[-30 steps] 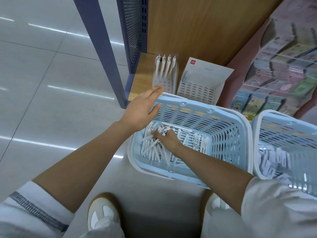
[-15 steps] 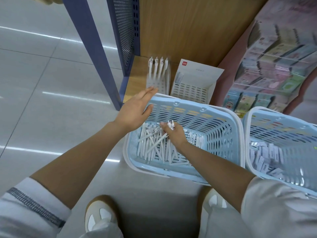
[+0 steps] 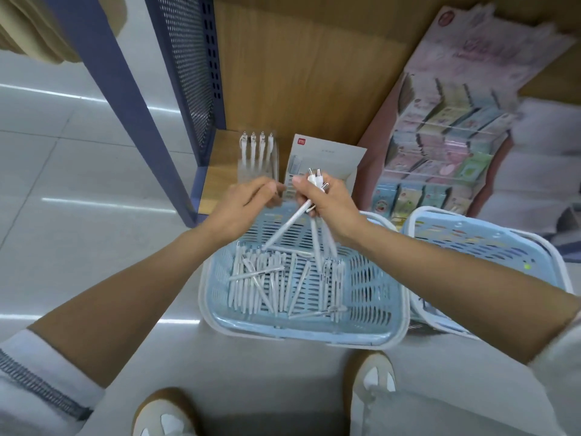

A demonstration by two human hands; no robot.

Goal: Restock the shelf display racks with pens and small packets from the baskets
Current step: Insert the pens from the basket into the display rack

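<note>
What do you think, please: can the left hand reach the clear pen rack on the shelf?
Probably yes: the left hand hovers right in front of the pen rack, with nothing between them.

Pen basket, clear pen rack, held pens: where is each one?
pen basket (image 3: 314,325), head view, near wall.
clear pen rack (image 3: 256,173), head view, lower front wall.
held pens (image 3: 285,227), head view, slanted pen's shaft.

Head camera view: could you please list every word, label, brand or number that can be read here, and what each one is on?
None can be read.
Red logo on the white display box: too small.
Round red badge on the pink display rack: blurred.
Packets in that rack: print blurred.
White pens in the right hand: no print visible.
</note>
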